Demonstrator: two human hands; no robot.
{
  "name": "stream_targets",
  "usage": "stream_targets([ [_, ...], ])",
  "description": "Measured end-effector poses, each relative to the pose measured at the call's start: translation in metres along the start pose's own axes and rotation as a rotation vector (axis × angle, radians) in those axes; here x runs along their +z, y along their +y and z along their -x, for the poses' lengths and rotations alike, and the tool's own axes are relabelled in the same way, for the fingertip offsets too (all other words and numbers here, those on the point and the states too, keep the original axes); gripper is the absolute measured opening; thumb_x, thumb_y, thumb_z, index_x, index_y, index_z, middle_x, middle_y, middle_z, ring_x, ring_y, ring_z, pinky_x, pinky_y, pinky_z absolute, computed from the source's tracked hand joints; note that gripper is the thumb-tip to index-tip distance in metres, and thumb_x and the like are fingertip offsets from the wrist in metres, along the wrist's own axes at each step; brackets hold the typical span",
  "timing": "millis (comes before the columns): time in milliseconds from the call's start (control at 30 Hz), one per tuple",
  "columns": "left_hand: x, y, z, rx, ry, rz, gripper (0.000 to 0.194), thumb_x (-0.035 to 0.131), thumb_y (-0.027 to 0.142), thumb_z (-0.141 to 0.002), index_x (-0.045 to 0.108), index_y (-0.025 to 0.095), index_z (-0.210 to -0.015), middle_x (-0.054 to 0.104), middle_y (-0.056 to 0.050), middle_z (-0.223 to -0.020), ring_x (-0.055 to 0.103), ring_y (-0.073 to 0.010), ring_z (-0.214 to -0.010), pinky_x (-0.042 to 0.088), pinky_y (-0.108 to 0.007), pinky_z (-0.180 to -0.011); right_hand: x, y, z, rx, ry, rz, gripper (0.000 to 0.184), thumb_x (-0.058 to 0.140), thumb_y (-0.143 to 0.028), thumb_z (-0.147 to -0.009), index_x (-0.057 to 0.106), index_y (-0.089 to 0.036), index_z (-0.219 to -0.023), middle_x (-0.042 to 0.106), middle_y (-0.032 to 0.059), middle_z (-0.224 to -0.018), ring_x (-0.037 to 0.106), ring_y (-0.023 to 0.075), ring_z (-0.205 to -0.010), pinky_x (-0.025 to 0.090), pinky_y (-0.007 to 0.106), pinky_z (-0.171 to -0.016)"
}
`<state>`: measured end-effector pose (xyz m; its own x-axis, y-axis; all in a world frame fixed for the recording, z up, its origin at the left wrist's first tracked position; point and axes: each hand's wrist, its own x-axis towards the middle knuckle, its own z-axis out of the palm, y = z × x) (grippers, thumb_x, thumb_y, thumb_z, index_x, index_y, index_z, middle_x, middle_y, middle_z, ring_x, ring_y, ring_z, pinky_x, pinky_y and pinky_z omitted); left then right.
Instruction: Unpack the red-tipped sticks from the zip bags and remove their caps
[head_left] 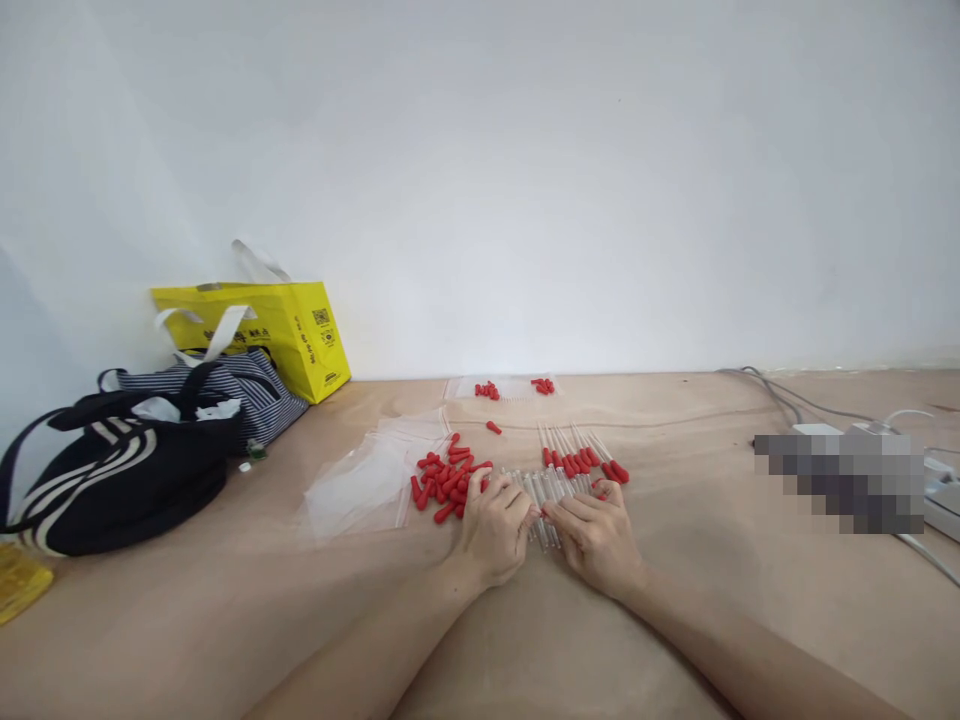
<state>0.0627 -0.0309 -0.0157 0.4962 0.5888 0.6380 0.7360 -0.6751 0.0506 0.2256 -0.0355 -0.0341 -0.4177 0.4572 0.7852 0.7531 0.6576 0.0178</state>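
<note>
My left hand (497, 522) and my right hand (598, 537) meet over a bundle of clear glass dropper tubes (551, 487) on the table. Both have their fingers curled and closed, with fingertips almost touching. A speck of red shows between them; what each hand pinches is hidden. Against my left hand's outer side lies a heap of loose red rubber bulbs (452, 482). Just beyond my right hand, several droppers with red bulbs fitted (574, 462) lie in a row, bulbs towards me and tubes pointing away.
Clear plastic bags (360, 490) lie flat left of the bulbs. Another clear bag (514, 386) with a few red bulbs sits by the wall. A black bag (180, 500), a striped bag (255, 395) and a yellow bag (330, 345) stand left. Cables (772, 385) and a power strip (946, 505) lie right.
</note>
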Motion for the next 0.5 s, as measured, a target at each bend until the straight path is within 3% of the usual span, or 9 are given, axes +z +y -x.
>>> stream_targets([
  [500,-0.0037,0.0008,-0.0007,-0.051,-0.011,0.029,0.035,0.030,0.018,-0.086,0.047,0.017,-0.056,0.055,-0.001,-0.059,0.045,-0.0156,-0.064,0.030,-0.038,-0.074,-0.0015,-0.0007,-0.0005,-0.077,0.075,0.087,0.025,0.038,-0.007,-0.077,0.060,-0.018,-0.081,0.053,-0.0024,-0.053,0.040,0.0092,-0.052,0.022,0.031,-0.069],
])
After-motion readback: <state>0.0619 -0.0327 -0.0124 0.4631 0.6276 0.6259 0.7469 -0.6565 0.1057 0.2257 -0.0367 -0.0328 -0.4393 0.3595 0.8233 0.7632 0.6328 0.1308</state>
